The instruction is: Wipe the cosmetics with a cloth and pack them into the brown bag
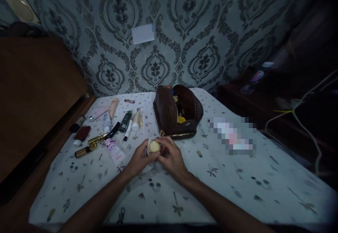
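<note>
Pale yellow tops the small round container (154, 146), pinched between the fingers of the left hand (139, 158) and right hand (173, 156). The brown bag (167, 111) gapes just beyond, at one o'clock, nearer the right hand. Fingers hide the container's sides; the bag's contents (181, 120) are too dark to name.

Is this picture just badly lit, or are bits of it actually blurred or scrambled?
Both: in the head view, light is dim and bluish, the right edge sinking to near-black; in the head view, coarse square blocks obscure part of the white printed cloth, right of the dark-brown, glossy open bag; in the head view, the round, pale-yellow-topped container looks slightly soft.
</note>
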The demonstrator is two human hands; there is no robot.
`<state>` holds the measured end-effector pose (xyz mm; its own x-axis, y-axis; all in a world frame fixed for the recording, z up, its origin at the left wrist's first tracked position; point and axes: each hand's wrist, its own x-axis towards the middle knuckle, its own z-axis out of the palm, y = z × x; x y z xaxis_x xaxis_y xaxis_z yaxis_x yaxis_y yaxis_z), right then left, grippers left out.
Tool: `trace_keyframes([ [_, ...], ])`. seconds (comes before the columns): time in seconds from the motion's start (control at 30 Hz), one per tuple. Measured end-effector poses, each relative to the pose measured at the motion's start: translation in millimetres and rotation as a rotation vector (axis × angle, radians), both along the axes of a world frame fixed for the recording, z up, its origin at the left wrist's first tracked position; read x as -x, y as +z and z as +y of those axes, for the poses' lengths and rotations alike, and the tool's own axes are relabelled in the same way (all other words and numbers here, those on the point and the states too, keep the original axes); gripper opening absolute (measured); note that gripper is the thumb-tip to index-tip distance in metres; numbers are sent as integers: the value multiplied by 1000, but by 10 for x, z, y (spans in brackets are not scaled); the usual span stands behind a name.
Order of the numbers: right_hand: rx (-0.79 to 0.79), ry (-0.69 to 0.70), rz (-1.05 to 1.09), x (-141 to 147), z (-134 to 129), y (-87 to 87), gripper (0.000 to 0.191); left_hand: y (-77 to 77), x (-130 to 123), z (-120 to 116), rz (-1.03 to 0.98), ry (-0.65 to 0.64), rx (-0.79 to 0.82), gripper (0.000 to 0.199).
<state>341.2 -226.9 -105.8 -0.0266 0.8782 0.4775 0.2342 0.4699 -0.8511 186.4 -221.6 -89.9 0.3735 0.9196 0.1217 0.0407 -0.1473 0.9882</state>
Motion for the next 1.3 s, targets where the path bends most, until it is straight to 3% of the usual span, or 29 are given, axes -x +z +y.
trace_keyframes([
  [0.3, 60, 76, -84, -9, -4, -5, 43, -33, 64, 24, 136, 16, -116, 33],
  [0.67, 42, -90, -142, -51, 21, 9, 42, -39, 85, 26, 152, 144, -62, 37],
  [0.8, 28, -120, -225, -32, -19, 9, 35, -26, 46, 12, 165, 119, -39, 31],
  [0.97, -67, -40, -321, -13, -75, -33, 33, -18, 25, 20, 208, 109, 0, 29],
  [1.1, -97, 29, -308, -30, -52, -32, 41, 8, 56, 54, 75, 17, 72, 37],
  [1.3, -109, 29, -210, -63, -43, 12, 31, -33, 70, 73, 35, -1, 125, 36],
])
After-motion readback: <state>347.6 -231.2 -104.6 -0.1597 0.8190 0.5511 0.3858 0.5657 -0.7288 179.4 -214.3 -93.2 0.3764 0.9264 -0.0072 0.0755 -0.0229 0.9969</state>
